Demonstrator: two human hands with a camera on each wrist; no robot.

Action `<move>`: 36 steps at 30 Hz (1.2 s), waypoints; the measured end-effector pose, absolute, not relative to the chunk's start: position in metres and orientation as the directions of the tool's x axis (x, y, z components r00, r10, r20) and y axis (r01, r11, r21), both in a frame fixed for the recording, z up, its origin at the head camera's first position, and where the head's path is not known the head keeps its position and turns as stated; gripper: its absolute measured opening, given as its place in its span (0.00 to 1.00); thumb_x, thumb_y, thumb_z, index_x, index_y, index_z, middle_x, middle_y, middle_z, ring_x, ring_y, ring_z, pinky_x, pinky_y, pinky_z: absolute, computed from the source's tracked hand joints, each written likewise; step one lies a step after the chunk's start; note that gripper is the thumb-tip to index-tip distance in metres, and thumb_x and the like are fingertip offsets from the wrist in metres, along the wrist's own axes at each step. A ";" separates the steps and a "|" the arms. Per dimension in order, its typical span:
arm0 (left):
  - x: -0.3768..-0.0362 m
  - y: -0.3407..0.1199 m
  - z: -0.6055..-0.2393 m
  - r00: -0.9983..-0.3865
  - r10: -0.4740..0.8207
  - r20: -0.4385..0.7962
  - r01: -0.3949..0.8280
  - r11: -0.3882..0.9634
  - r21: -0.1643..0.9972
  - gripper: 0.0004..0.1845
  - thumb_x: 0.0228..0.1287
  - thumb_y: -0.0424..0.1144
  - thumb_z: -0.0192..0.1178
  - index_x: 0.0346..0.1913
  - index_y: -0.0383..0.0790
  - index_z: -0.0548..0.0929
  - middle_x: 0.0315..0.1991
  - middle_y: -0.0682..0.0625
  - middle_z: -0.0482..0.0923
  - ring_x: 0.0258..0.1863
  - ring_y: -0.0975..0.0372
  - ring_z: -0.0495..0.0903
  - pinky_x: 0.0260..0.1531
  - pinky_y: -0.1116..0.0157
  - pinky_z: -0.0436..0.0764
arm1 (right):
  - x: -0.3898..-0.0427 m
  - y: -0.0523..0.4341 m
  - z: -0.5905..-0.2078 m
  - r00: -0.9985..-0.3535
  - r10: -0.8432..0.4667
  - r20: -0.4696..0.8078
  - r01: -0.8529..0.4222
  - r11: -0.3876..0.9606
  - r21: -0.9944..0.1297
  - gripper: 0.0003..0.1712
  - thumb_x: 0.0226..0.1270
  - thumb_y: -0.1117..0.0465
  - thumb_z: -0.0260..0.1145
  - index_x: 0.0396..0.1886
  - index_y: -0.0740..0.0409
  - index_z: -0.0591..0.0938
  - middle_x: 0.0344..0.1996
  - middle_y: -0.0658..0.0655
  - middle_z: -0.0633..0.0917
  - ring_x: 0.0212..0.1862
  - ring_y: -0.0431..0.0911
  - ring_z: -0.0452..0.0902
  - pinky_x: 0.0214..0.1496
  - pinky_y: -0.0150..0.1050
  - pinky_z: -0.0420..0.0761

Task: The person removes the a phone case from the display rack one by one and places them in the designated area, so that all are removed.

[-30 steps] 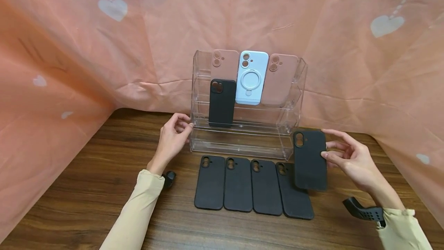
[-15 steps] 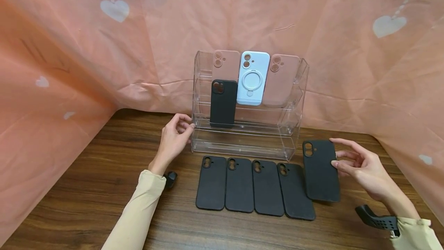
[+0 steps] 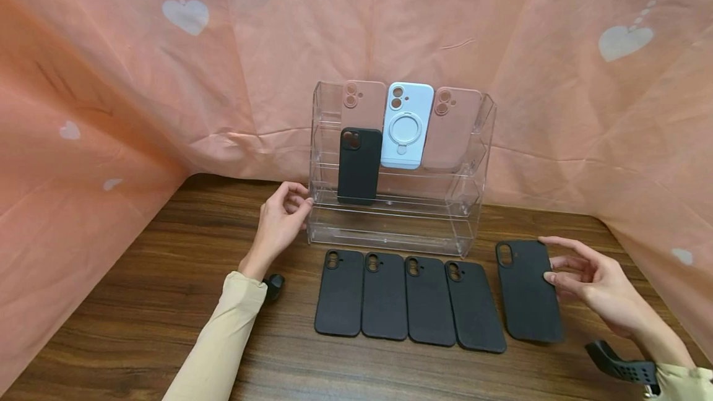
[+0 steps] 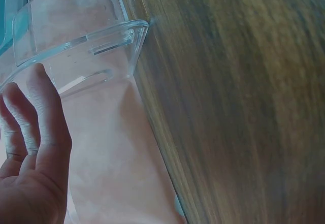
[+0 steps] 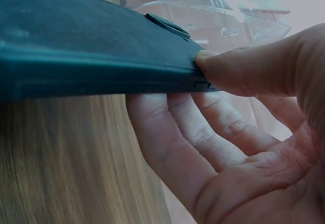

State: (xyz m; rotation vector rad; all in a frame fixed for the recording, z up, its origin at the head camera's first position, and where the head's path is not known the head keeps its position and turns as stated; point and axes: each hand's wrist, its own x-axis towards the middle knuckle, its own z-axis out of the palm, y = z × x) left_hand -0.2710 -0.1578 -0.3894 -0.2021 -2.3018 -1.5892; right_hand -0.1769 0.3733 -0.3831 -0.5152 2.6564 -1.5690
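**Black phone case held at the end of a row of four**

Fingers (image 3: 559,263) of the right hand (image 3: 598,283) are holding a black phone case (image 3: 528,291) by its right edge, at the right end of a row of four black cases (image 3: 409,300) that are lying side by side on the wooden worktop (image 3: 139,314). The held case is sitting just beside the row's last case, apart from it by a narrow gap. In the right wrist view the thumb (image 5: 244,71) is pressing on the case's edge from above while the other fingers (image 5: 172,148) are reaching under it, so the grip is pinching the case; its near edge is riding above the wood there, though whether the far end is touching the worktop cannot be told.

The left hand (image 3: 281,221) is resting at the lower left corner of a clear acrylic rack (image 3: 478,203), its fingers curling against the rack's side wall. The left wrist view is showing those fingers (image 4: 38,112) lying along the transparent wall (image 4: 76,46), touching it rather than wrapping around it.

The rack is standing behind the row, carrying two pink cases (image 3: 451,129), a light blue case with a ring (image 3: 405,125) and one black case (image 3: 359,166) on a lower tier. Peach cloth with white hearts (image 3: 184,15) is hanging behind everything.
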 end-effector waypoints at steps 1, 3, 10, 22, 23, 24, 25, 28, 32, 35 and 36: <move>-0.271 -0.158 -0.389 -0.934 -0.071 0.349 0.302 0.364 0.881 0.08 0.69 0.36 0.64 0.48 0.40 0.80 0.34 0.42 0.83 0.23 0.59 0.83 0.22 0.64 0.87 | -0.176 0.374 -0.384 -0.946 -0.291 0.144 -0.269 0.453 -0.850 0.39 0.70 0.78 0.61 0.77 0.51 0.67 0.43 0.41 0.87 0.42 0.36 0.88 0.34 0.38 0.90; -0.271 -0.158 -0.389 -0.936 -0.071 0.346 0.299 0.363 0.883 0.08 0.69 0.36 0.64 0.48 0.40 0.80 0.34 0.42 0.83 0.23 0.60 0.83 0.22 0.64 0.87 | -0.176 0.376 -0.385 -0.944 -0.305 0.127 -0.262 0.458 -0.850 0.38 0.71 0.78 0.60 0.77 0.50 0.66 0.44 0.41 0.87 0.42 0.36 0.88 0.34 0.38 0.90; -0.270 -0.158 -0.390 -0.937 -0.072 0.341 0.294 0.365 0.883 0.08 0.69 0.37 0.64 0.48 0.42 0.80 0.35 0.43 0.83 0.23 0.60 0.83 0.22 0.65 0.87 | -0.175 0.375 -0.390 -0.943 -0.324 0.073 -0.228 0.472 -0.852 0.35 0.73 0.75 0.60 0.76 0.51 0.68 0.43 0.44 0.86 0.39 0.39 0.86 0.32 0.42 0.90; -0.271 -0.158 -0.391 -0.939 -0.073 0.336 0.290 0.357 0.888 0.08 0.70 0.37 0.64 0.48 0.41 0.80 0.35 0.43 0.83 0.23 0.61 0.83 0.27 0.51 0.89 | -0.180 0.370 -0.394 -0.955 -0.283 -0.091 -0.095 0.581 -0.808 0.32 0.76 0.65 0.62 0.76 0.57 0.66 0.44 0.44 0.86 0.42 0.38 0.86 0.35 0.42 0.89; -0.271 -0.159 -0.391 -0.940 -0.073 0.333 0.288 0.356 0.889 0.08 0.70 0.37 0.64 0.48 0.41 0.80 0.35 0.43 0.83 0.23 0.61 0.83 0.28 0.49 0.89 | -0.181 0.370 -0.395 -0.955 -0.281 -0.097 -0.091 0.588 -0.804 0.32 0.76 0.65 0.63 0.75 0.58 0.66 0.45 0.44 0.87 0.42 0.37 0.86 0.35 0.42 0.89; -0.271 -0.159 -0.391 -0.941 -0.074 0.330 0.285 0.354 0.891 0.08 0.70 0.37 0.64 0.48 0.41 0.80 0.35 0.43 0.82 0.24 0.60 0.83 0.29 0.47 0.89 | -0.181 0.370 -0.396 -0.954 -0.281 -0.100 -0.091 0.594 -0.800 0.32 0.75 0.65 0.63 0.75 0.59 0.66 0.45 0.45 0.87 0.42 0.37 0.86 0.35 0.42 0.89; -0.271 -0.159 -0.391 -0.942 -0.073 0.328 0.283 0.353 0.892 0.08 0.70 0.37 0.64 0.48 0.41 0.80 0.35 0.42 0.82 0.24 0.60 0.83 0.29 0.46 0.89 | -0.181 0.370 -0.397 -0.953 -0.284 -0.103 -0.092 0.598 -0.796 0.31 0.75 0.65 0.63 0.75 0.60 0.66 0.45 0.46 0.87 0.42 0.37 0.86 0.34 0.42 0.89; -0.271 -0.158 -0.390 -0.943 -0.075 0.326 0.281 0.351 0.893 0.08 0.70 0.37 0.64 0.48 0.40 0.80 0.35 0.42 0.82 0.24 0.60 0.83 0.30 0.45 0.89 | -0.181 0.371 -0.399 -0.949 -0.295 -0.109 -0.098 0.607 -0.789 0.31 0.75 0.65 0.63 0.74 0.62 0.67 0.46 0.51 0.88 0.41 0.36 0.86 0.34 0.43 0.89; -0.271 -0.158 -0.390 -0.942 -0.078 0.326 0.280 0.354 0.893 0.08 0.69 0.37 0.64 0.48 0.40 0.80 0.35 0.42 0.82 0.24 0.60 0.83 0.28 0.49 0.89 | -0.181 0.372 -0.404 -0.944 -0.311 -0.109 -0.113 0.617 -0.779 0.30 0.74 0.63 0.65 0.72 0.64 0.69 0.46 0.56 0.87 0.39 0.37 0.85 0.33 0.42 0.89; -0.271 -0.158 -0.390 -0.944 -0.079 0.320 0.273 0.357 0.893 0.08 0.69 0.37 0.64 0.48 0.41 0.80 0.35 0.42 0.83 0.25 0.60 0.83 0.27 0.52 0.90 | -0.181 0.369 -0.405 -0.947 -0.302 -0.106 -0.117 0.637 -0.762 0.30 0.73 0.63 0.66 0.71 0.65 0.70 0.44 0.58 0.85 0.36 0.38 0.84 0.32 0.41 0.88; -0.271 -0.157 -0.390 -0.945 -0.079 0.319 0.272 0.356 0.894 0.08 0.69 0.37 0.65 0.48 0.41 0.80 0.35 0.42 0.83 0.25 0.60 0.83 0.27 0.52 0.90 | -0.181 0.368 -0.405 -0.950 -0.294 -0.106 -0.115 0.646 -0.755 0.30 0.73 0.62 0.67 0.71 0.65 0.70 0.44 0.59 0.83 0.36 0.37 0.84 0.32 0.40 0.88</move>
